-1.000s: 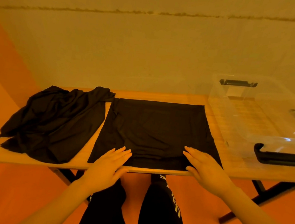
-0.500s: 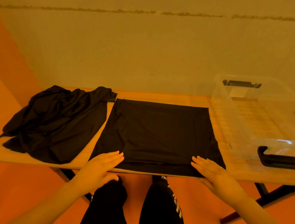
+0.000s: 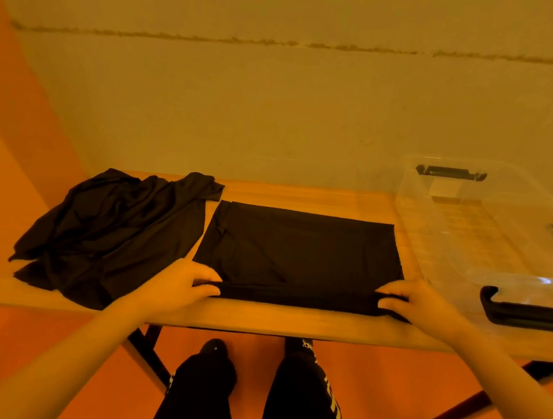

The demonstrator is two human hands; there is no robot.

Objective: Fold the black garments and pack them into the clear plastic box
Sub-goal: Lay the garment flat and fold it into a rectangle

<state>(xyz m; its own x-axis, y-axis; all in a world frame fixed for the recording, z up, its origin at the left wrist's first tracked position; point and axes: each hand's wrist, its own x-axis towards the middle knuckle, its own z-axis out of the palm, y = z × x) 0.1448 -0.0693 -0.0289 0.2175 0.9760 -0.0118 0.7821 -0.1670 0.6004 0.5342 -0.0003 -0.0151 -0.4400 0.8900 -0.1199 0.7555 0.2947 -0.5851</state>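
Wooden table (image 3: 290,321) under orange light, plain wall behind. Your left hand (image 3: 175,282) & right hand (image 3: 421,303) each pinch a near corner of the flat black garment (image 3: 298,246), frame center. 2nd garment, crumpled pile (image 3: 111,228), center left. 1 clear plastic box (image 3: 493,234), right edge.

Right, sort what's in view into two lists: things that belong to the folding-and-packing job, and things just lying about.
Part of the job:
- flat black garment, near edge gripped by left hand and right hand
- crumpled black garment, not yet folded
- clear plastic box, nothing packed in it yet

Just there:
- wooden table, which carries it all
- wall behind
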